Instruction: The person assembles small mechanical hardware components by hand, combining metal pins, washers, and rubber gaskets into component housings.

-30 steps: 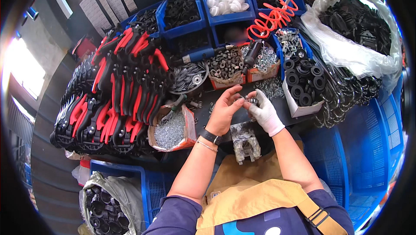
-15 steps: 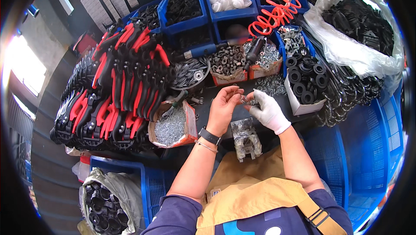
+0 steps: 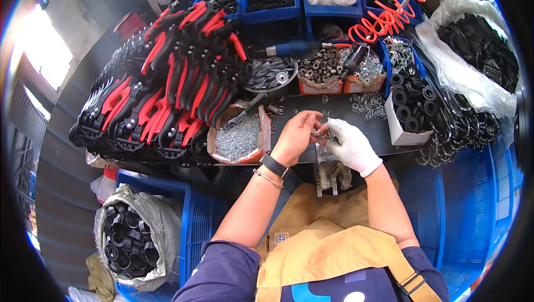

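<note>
White cotton covers the right hand, a work glove, while the left hand is bare, with a dark watch and a thin bracelet at the wrist. Both hover together over the near edge of the dark bench, fingertips meeting around a small metal part that shows only as a bright glint between them. The part is too small to tell its shape or which way its long axis runs. It lies directly between the two hands, to the right of the left fingertips and to the left of the gloved ones, so neither hand is clearly nearer; both appear pinched on it. The left fingers curl inward from the left, palm turned toward the glove; the gloved fingers bend to meet them, the wrist angled back toward the body. Both forearms rise from the lower edge and converge over a tan apron.

Just below the hands, at the bench's near edge, a metal fixture stands partly hidden. To the left of the left hand sits a cardboard box of small silvery screws. Beyond the hands lie loose washers and boxes of nuts. Red-and-black handled tools pile across the bench's left end.
</note>
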### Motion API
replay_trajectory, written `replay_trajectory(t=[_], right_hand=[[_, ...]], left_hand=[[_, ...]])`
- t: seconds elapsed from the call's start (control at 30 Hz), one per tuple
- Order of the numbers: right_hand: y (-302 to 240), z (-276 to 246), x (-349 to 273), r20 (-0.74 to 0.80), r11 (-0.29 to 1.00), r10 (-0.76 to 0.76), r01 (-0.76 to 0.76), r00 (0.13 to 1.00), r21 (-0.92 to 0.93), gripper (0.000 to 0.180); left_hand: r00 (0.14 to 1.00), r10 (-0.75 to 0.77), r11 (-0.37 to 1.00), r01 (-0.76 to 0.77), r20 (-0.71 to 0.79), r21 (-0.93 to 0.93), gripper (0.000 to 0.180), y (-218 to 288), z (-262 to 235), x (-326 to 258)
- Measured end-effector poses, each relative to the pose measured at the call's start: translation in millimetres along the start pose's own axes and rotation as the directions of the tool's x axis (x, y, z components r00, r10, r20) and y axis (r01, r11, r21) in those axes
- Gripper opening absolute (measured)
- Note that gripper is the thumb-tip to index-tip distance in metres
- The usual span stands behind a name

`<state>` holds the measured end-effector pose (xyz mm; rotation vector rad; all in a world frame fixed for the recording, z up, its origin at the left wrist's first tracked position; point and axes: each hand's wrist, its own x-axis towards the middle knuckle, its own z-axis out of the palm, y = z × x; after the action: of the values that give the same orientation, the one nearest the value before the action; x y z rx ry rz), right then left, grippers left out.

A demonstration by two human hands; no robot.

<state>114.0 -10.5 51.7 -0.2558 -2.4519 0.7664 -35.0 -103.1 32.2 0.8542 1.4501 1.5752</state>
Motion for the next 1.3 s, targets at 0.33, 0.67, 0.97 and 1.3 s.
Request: replay_trajectory(t=[0.33, 0.67, 0.97, 1.3], right_hand=[[-40, 7, 3, -0.094, 0.869, 0.382, -0.323, 0.919, 0.376, 0.034], [-30, 8, 6, -0.285, 0.995, 0.035, -0.005, 0.958, 0.104, 0.018], [-48, 3, 15, -0.062, 0.918, 0.295, -0.265, 0.953, 0.295, 0.030], [-28, 1, 0, -0.210, 0.959, -0.053, -0.009, 0.976, -0.284, 0.021]], left_hand=[[0.941, 0.319, 0.948, -0.315, -0.117, 0.048, 0.026, 6, -1, -36], [0.935, 0.304, 0.928, -0.334, -0.184, -0.163, 0.028, 8, -4, -33], [0.911, 0.366, 0.883, -0.405, -0.191, -0.239, 0.026, 6, 16, -32], [0.713, 0.647, 0.758, -0.568, -0.268, 0.321, 0.016, -8, 30, -17]])
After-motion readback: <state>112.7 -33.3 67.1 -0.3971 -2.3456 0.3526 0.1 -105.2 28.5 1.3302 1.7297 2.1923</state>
